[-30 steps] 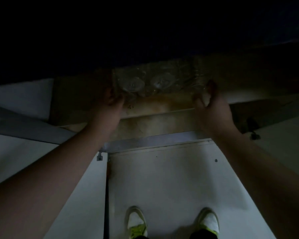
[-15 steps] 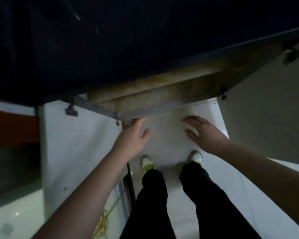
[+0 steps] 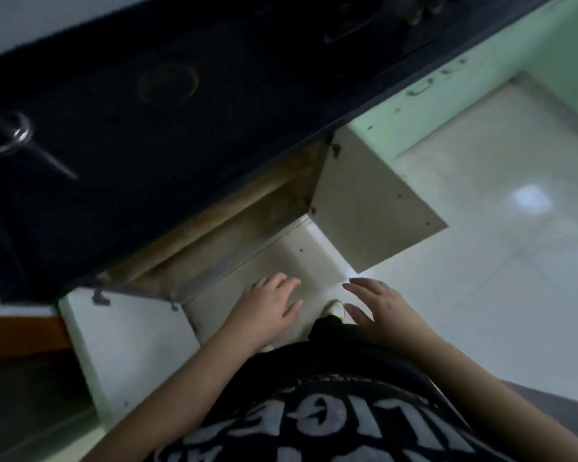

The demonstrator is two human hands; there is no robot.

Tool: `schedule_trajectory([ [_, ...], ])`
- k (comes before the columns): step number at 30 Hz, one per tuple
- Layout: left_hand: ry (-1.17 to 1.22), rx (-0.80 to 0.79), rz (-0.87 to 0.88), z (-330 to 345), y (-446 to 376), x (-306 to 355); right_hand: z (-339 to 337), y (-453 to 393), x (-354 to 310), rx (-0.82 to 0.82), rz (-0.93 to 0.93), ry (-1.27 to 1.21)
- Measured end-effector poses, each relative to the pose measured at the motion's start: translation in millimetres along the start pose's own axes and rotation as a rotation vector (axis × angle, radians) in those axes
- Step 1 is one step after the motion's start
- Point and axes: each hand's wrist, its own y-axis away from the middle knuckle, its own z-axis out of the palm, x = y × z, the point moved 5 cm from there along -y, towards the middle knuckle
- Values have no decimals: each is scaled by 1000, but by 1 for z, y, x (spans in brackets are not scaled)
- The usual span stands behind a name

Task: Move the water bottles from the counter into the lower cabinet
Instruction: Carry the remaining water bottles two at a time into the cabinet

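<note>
Both hands are hanging empty, fingers spread: left hand [image 3: 267,303], right hand [image 3: 379,303], above the open lower cabinet [image 3: 234,225]. No water bottles are showing now, on the dark table [image 3: 167,105] or inside. Its two pale swung-out doors [image 3: 364,208] are risking a knock.

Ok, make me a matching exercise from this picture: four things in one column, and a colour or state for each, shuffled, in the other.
Things:
1. countertop
2. right cabinet door
3. left hand
4. closed cabinet front

Colours or states:
A. pale green
B. swung open
C. black
D. fingers straight, holding nothing

Pairs: 1-C, 2-B, 3-D, 4-A
</note>
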Motion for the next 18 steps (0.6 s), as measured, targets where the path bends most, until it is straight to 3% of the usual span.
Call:
schedule_trajectory([
  [5,-258,61,218,-48,-24,44,-32,50,22,208,193,161],
  [10,-393,136,397,-76,-51,123,-58,83,60,315,368,130],
  [18,-523,55,644,-34,-126,279,-94,133,172,458,563,67],
])
